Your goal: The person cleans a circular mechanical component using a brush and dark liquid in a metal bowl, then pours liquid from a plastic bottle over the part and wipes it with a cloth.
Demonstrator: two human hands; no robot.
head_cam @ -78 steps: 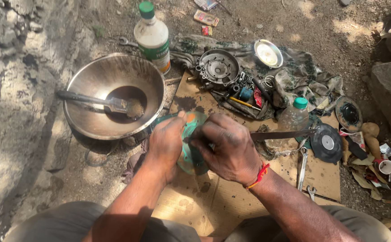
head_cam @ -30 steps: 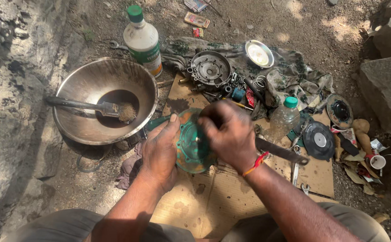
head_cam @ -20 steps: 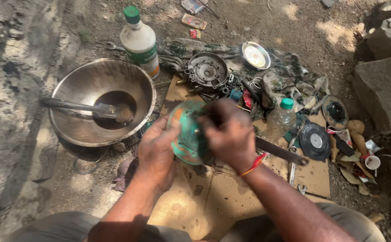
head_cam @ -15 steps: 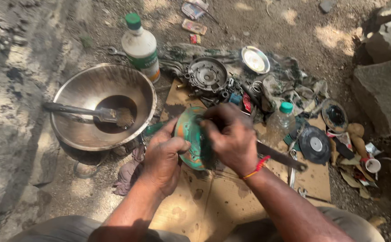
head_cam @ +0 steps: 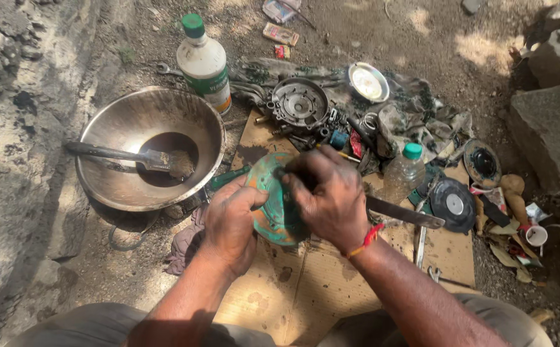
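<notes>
Left hand (head_cam: 230, 222) & right hand (head_cam: 327, 193) grip green disc (head_cam: 268, 209).

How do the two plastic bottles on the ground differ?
The white bottle is opaque, larger and labelled, standing beside the metal bowl. The clear bottle is see-through and smaller, standing among parts right of the right hand. Both stand upright with green caps.

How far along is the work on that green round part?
Looks done: parts are stripped and laid out, among them the round metal housing on the cloth. In hand: the left hand steadies the green disc-shaped part while the right hand works on its face. Left: the disc looks patchy, and the brush rests in the metal bowl.
</notes>
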